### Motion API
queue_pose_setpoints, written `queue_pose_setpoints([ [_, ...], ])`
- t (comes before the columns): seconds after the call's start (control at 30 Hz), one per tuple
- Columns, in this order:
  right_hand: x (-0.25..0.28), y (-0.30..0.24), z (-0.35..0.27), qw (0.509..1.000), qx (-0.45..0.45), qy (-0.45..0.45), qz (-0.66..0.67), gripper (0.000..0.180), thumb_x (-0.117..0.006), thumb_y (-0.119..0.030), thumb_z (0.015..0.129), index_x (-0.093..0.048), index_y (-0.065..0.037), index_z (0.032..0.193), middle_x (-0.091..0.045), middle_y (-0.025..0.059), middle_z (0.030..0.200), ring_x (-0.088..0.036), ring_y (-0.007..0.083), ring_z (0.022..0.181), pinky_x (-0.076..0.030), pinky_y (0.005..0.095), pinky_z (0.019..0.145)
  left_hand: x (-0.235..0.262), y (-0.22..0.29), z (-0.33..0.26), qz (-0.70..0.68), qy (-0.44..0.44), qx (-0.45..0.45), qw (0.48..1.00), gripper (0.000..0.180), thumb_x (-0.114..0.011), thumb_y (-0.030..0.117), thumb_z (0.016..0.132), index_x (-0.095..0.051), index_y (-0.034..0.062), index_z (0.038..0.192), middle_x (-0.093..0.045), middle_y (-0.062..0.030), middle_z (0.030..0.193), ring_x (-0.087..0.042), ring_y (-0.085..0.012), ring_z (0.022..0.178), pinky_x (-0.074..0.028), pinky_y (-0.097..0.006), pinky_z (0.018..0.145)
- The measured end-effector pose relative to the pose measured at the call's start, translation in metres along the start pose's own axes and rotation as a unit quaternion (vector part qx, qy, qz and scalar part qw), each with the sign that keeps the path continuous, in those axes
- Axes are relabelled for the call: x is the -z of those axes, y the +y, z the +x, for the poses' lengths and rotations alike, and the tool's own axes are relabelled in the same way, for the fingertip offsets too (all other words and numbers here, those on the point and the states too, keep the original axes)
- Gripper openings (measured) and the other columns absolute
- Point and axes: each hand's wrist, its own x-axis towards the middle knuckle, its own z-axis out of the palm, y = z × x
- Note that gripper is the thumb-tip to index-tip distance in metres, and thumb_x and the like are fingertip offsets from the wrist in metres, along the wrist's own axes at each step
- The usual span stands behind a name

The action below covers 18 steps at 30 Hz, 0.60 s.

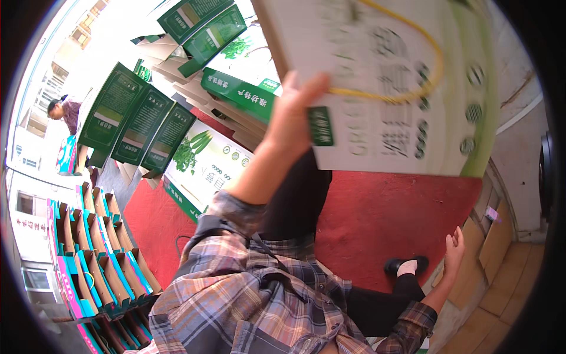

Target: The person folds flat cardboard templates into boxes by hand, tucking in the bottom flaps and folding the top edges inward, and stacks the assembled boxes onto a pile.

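Raised in front of me, my left hand [293, 115] grips the edge of a large white and pale-green gift box [407, 127], thumb on its printed face. A yellow cord handle [435, 41] loops across that face. The box is tilted and slightly blurred, and its top runs out of the picture. Off to the right, my right hand [454, 253] hangs away from the box, holding nothing, fingers somewhat apart. Under my left forearm lies a white and green carton [203, 156] printed with green vegetables, its flaps standing up.
More green-flapped cartons [236, 88] are stacked ahead on the red floor covering [377, 218]. Rows of open pink and blue boxes [100, 253] stand at left. A person [68, 112] is bent over at far left. Flattened cardboard [501, 277] lies at right beside a pale wall.
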Motion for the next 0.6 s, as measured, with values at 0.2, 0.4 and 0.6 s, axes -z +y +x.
queue_pose_setpoints([
  [0.2,-0.004,0.014,0.007,0.999,-0.001,-0.039,-0.031,0.051,-0.058,-0.01,0.09,-0.043,-0.003,0.138,-0.044,0.0219,0.139,-0.045,0.0289,0.128,-0.036,0.0372,0.105,0.069,0.091,-0.082,0.021,0.195,-0.097,0.976,0.05,-0.053,0.034,0.094,-0.047,-0.0019,0.128,-0.06,-0.0163,0.117,-0.062,-0.0274,0.103,-0.05,-0.041,0.092],
  [0.4,-0.011,0.014,0.004,0.996,-0.02,-0.074,-0.035,0.05,-0.059,-0.011,0.09,-0.043,-0.003,0.137,-0.047,0.0213,0.136,-0.047,0.0265,0.126,-0.037,0.0357,0.104,0.159,0.122,-0.178,-0.052,0.254,-0.072,0.963,0.049,-0.052,0.035,0.094,-0.048,0.0009,0.13,-0.058,-0.0159,0.125,-0.058,-0.0288,0.111,-0.046,-0.043,0.098],
  [0.6,-0.012,0.003,-0.007,0.989,-0.053,-0.11,-0.089,0.051,-0.06,-0.014,0.09,-0.044,-0.005,0.137,-0.053,0.0202,0.129,-0.053,0.0244,0.116,-0.042,0.0343,0.098,0.204,0.108,-0.242,-0.026,0.36,-0.041,0.932,0.048,-0.048,0.032,0.095,-0.044,0.0024,0.133,-0.052,-0.0144,0.132,-0.052,-0.0283,0.119,-0.041,-0.045,0.102],
])
